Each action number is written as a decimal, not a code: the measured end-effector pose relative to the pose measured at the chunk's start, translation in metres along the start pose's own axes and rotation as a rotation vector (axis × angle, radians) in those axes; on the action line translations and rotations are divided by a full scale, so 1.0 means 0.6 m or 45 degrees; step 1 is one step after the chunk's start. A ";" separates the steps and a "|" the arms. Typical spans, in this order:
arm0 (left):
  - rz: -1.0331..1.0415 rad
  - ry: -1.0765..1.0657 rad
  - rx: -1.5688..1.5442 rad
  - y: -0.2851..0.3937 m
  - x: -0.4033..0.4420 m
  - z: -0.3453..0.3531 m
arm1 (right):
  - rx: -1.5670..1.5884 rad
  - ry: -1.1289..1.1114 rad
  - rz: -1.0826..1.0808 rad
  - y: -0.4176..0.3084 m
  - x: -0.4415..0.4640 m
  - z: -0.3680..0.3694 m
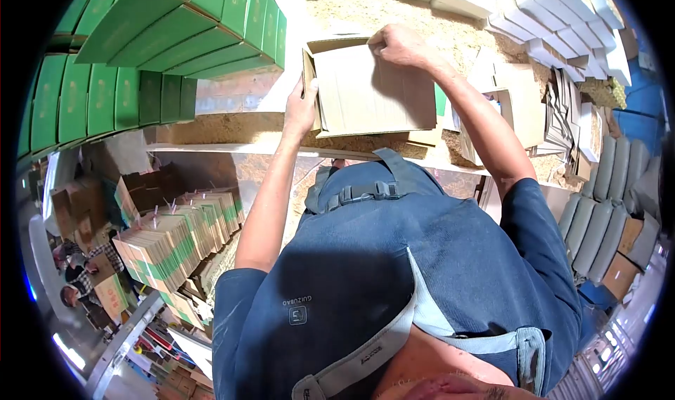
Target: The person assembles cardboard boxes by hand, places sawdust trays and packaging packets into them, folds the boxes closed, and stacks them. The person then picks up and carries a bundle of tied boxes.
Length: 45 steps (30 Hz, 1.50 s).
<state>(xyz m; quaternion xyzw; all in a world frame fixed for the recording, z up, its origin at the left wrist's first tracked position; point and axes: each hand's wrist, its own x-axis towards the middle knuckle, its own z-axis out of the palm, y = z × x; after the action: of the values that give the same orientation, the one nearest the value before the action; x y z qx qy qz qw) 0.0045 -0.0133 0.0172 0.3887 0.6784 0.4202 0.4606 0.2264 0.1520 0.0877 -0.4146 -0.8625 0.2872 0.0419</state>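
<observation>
A plain brown cardboard box (376, 94) stands partly open on the bench in front of me, its large panel facing up toward me. My left hand (301, 110) grips the box's left side, the thumb near the panel's edge and the fingers mostly hidden. At the upper edge, my right hand (401, 47) has its fingers curled over the cardboard, pinching it. Whether anything lies inside the box cannot be seen. To the right of it are flat cardboard pieces (519, 94).
Stacked green boxes (232, 20) rise at the left. White boxes (555, 10) line the back right. Bundled flat cartons (179, 238) sit low at left, with another person (88, 277) beyond. Grey rolled packs (598, 221) are piled at right. The bench edge (246, 150) is near my apron.
</observation>
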 end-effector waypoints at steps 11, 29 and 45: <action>-0.014 -0.032 0.301 0.019 0.002 0.004 | 0.059 0.476 -0.039 -0.032 -0.018 0.084; -0.122 -0.118 0.531 0.037 -0.001 0.002 | 0.605 -0.313 0.200 -0.054 0.040 -0.034; -0.076 -0.108 0.465 0.072 -0.001 -0.003 | -0.624 -0.665 0.091 0.121 0.358 0.127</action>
<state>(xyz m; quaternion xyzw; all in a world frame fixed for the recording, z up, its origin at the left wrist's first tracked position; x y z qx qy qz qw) 0.0091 0.0004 0.0580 0.4629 0.7346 0.2594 0.4228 0.1129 0.3115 -0.0500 -0.3548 -0.8722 0.1695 -0.2908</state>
